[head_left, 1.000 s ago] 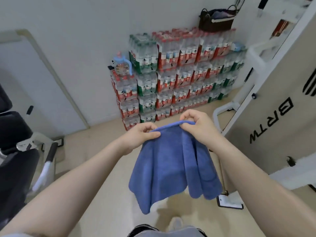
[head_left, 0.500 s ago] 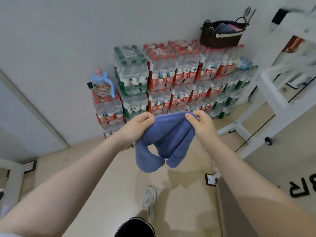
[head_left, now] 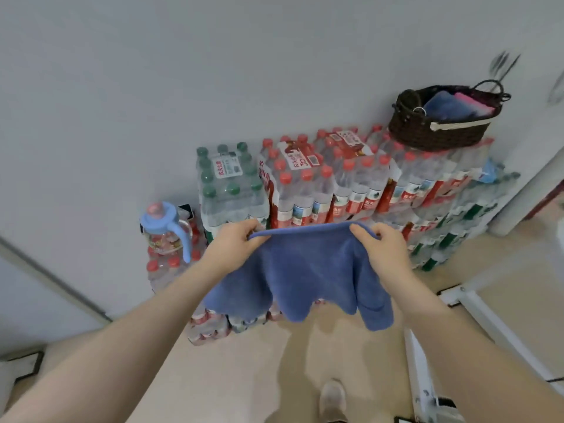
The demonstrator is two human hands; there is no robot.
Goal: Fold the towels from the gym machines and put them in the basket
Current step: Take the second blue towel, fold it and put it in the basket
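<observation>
Head view, left hand: my left hand (head_left: pixel 235 244) pinches the top hem of the blue towel (head_left: pixel 305 276) at its left end, thumb on the near side, the other fingers curled behind the cloth.
Head view, right hand: my right hand (head_left: pixel 386 250) pinches the same hem at its right end, so both sets of fingers are clenched on the towel and nothing else.
Head view, towel: it hangs in the air in front of me, top hem pulled fairly taut between my hands, the lower edge loose and wavy, the right side drooping lowest. It touches nothing but my hands, as far as I can tell.
Head view, basket: the dark woven basket (head_left: pixel 427 132) sits on top of the stacked packs of water bottles (head_left: pixel 329 184), at the right end of the stack by the wall. A blue and a pink folded cloth already show inside.
Head view, floor: my shoe (head_left: pixel 332 401) is on the pale floor (head_left: pixel 244 377) below the towel.
Step in hand: I judge this to be folding, with the towel held open and not yet doubled.
Next move: bring the two pinched corners together so the edges match, keep the drooping side from twisting, then fold again before reaching up and right to the basket.
</observation>
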